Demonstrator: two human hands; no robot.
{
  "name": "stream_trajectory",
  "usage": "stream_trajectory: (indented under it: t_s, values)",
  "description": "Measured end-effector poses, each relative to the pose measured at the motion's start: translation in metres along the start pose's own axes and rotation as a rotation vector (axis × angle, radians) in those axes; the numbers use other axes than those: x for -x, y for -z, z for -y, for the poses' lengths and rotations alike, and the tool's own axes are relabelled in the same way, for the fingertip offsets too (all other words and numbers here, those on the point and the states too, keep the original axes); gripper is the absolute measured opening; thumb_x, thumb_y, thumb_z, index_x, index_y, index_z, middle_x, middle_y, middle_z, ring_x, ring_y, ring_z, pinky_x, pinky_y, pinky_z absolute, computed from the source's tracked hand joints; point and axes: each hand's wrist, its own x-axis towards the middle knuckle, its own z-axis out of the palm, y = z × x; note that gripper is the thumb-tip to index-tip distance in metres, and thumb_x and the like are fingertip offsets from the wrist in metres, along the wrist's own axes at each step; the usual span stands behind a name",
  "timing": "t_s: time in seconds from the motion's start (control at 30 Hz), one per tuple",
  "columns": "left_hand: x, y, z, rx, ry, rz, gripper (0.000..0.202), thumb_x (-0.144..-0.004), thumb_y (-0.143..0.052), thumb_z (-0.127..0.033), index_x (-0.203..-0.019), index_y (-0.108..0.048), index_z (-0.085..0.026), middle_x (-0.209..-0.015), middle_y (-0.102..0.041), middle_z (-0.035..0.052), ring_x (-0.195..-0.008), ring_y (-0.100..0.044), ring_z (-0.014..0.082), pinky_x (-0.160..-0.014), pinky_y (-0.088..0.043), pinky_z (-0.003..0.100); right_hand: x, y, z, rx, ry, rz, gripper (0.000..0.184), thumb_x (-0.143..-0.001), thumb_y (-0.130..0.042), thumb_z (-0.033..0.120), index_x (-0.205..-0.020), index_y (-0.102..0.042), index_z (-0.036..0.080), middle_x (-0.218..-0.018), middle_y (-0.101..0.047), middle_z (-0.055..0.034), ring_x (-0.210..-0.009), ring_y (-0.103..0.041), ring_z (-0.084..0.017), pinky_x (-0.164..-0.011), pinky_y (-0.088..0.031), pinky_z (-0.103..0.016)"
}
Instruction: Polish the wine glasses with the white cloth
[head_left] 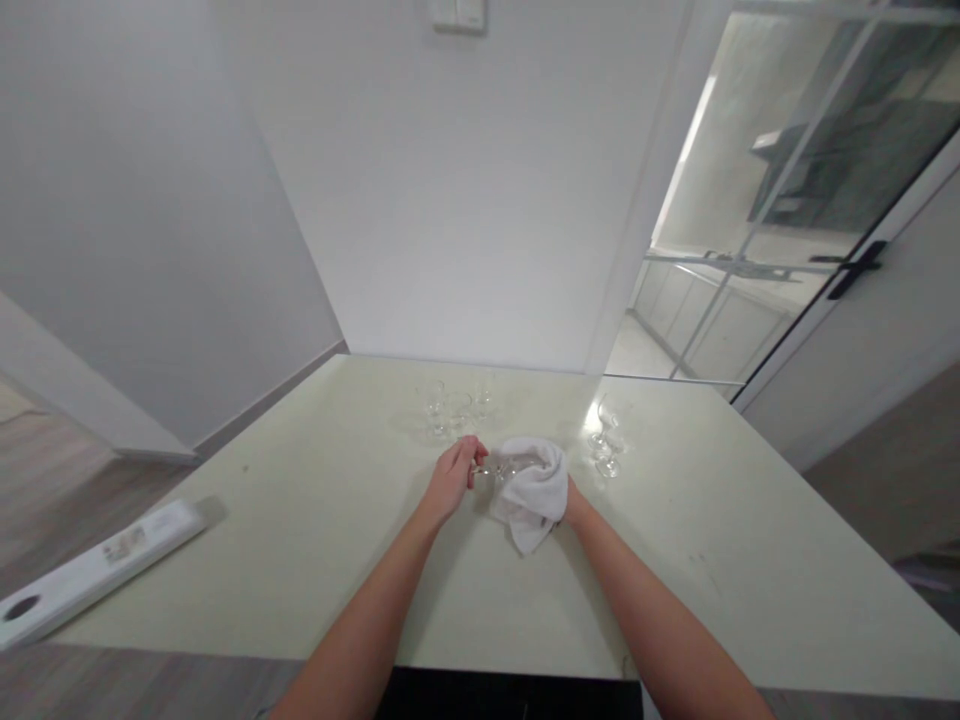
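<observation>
A small clear stemmed glass lies sideways between my hands, above the tabletop. My left hand is closed on the glass at its foot and stem end. A white cloth covers the other end of the glass and hangs down in a loose corner. My right hand is closed in the cloth from the right; its fingers are hidden by the folds. Just beyond my left hand stand several clear stemmed glasses. More clear glasses are to the right of the cloth.
The pale table reaches a white wall. On its left edge rests a long white box. A glass-paned door with a black handle is at the right. A black object sits at the near edge.
</observation>
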Motion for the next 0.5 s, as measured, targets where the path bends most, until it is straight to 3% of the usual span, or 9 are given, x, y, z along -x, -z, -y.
stream_trajectory:
  t_s: [0.13,0.23,0.3,0.4,0.5]
  values:
    - [0.011,0.000,-0.007,-0.263,-0.398,-0.068,0.029,-0.089,-0.050,-0.041,-0.106,-0.055,-0.018,-0.099,-0.060,0.0073,-0.084,-0.057,0.0169,-0.075,-0.046,0.029,0.005,0.002,-0.010,-0.062,-0.047,-0.102,0.037,-0.065,-0.071,0.052,-0.084,-0.069,0.021,-0.086,-0.072,-0.0077,-0.079,-0.066,-0.025,-0.078,-0.056,-0.044]
    - [0.017,0.000,-0.010,-0.377,-0.564,0.004,0.021,-0.091,-0.048,-0.034,-0.103,-0.055,-0.018,-0.100,-0.059,0.0084,-0.089,-0.056,0.0177,-0.080,-0.045,0.030,0.011,0.004,-0.017,-0.090,-0.080,-0.149,0.043,-0.065,-0.066,0.062,-0.080,-0.068,0.022,-0.083,-0.071,-0.0088,-0.079,-0.066,-0.026,-0.075,-0.056,-0.043]
    - [0.017,-0.001,-0.010,-0.390,-0.518,0.023,0.019,-0.094,-0.041,-0.032,-0.095,-0.055,-0.019,-0.091,-0.058,0.0060,-0.084,-0.055,0.0168,-0.077,-0.044,0.029,0.011,0.005,-0.018,-0.070,-0.093,-0.157,0.043,-0.061,-0.069,0.061,-0.078,-0.068,0.022,-0.083,-0.072,-0.0090,-0.079,-0.066,-0.026,-0.076,-0.056,-0.042]
    - [0.012,-0.003,-0.005,-0.336,-0.315,-0.038,0.026,-0.096,-0.034,-0.036,-0.088,-0.053,-0.020,-0.080,-0.057,0.0022,-0.077,-0.055,0.0162,-0.072,-0.042,0.028,0.008,0.004,-0.011,-0.029,-0.084,-0.099,0.037,-0.060,-0.074,0.052,-0.078,-0.070,0.020,-0.084,-0.073,-0.0077,-0.080,-0.066,-0.026,-0.081,-0.055,-0.042]
    - [0.003,-0.005,0.005,-0.191,-0.070,-0.067,0.036,-0.096,-0.031,-0.045,-0.082,-0.052,-0.020,-0.073,-0.056,0.0003,-0.070,-0.054,0.0160,-0.067,-0.042,0.028,0.005,0.000,0.005,0.054,0.017,0.002,0.039,-0.062,-0.077,0.038,-0.096,-0.071,0.019,-0.093,-0.073,-0.0054,-0.087,-0.066,-0.025,-0.088,-0.053,-0.040]
